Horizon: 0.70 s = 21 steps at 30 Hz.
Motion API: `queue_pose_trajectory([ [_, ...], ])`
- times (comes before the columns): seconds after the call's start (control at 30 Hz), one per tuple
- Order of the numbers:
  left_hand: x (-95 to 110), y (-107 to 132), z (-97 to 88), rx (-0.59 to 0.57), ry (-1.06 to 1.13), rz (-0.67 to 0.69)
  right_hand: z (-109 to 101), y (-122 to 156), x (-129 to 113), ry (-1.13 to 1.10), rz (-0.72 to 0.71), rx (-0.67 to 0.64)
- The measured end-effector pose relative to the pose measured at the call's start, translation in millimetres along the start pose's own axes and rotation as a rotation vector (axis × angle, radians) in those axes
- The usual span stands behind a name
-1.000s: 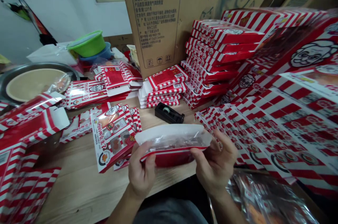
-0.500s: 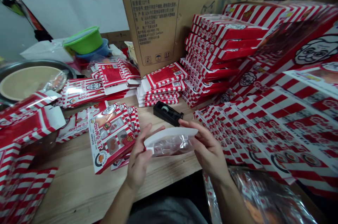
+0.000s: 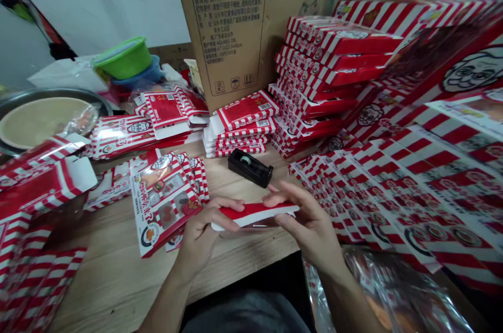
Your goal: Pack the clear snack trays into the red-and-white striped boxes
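Between my two hands is a small red and white cardboard box point(image 3: 255, 212), its flap folded down over the end that faces me. A sliver of clear plastic shows under the flap. My left hand point(image 3: 206, 231) grips the box's left end, fingers over the top edge. My right hand point(image 3: 310, 220) holds the right end, thumb at the flap and fingers on top. Just beyond the box stands a black tape dispenser point(image 3: 250, 167) with a roll of tape. To the left, a printed box point(image 3: 163, 202) with a window lies on other boxes.
A tall stack of striped boxes point(image 3: 314, 81) rises at the back right, beside rows of boxes point(image 3: 393, 191). Behind stands a large brown carton point(image 3: 231, 24). Flat boxes point(image 3: 245, 118) lie before it. Green point(image 3: 123, 58) and cream point(image 3: 35, 121) basins sit left. Plastic-wrapped items point(image 3: 396, 291) lie lower right.
The box's raised white flap has been folded down, covering the plastic contents and showing its red side. My left fingers have moved onto the top edge.
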<state>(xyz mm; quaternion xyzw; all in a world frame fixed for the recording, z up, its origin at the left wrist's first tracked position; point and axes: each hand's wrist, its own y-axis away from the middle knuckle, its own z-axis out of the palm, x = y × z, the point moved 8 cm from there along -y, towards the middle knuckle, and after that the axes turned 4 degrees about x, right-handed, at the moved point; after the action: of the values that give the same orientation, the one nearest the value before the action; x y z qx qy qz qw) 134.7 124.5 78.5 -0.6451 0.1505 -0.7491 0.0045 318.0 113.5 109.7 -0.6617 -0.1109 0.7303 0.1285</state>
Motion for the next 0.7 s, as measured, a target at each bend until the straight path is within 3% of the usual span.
queue_pose_trajectory([
  [0.13,6,-1,2.3,0.002,0.027,0.036,3,5,-5,0.084,-0.041,-0.056],
  [0.3,21,-4,4.0,-0.006,-0.144,0.182,2,10,-7,0.195,-0.047,-0.05],
  [0.47,19,4,7.2,-0.073,-0.134,0.144,1,10,0,0.13,0.04,-0.045],
  [0.7,34,9,10.2,-0.12,-0.539,0.131,1,8,1,0.121,0.076,-0.102],
])
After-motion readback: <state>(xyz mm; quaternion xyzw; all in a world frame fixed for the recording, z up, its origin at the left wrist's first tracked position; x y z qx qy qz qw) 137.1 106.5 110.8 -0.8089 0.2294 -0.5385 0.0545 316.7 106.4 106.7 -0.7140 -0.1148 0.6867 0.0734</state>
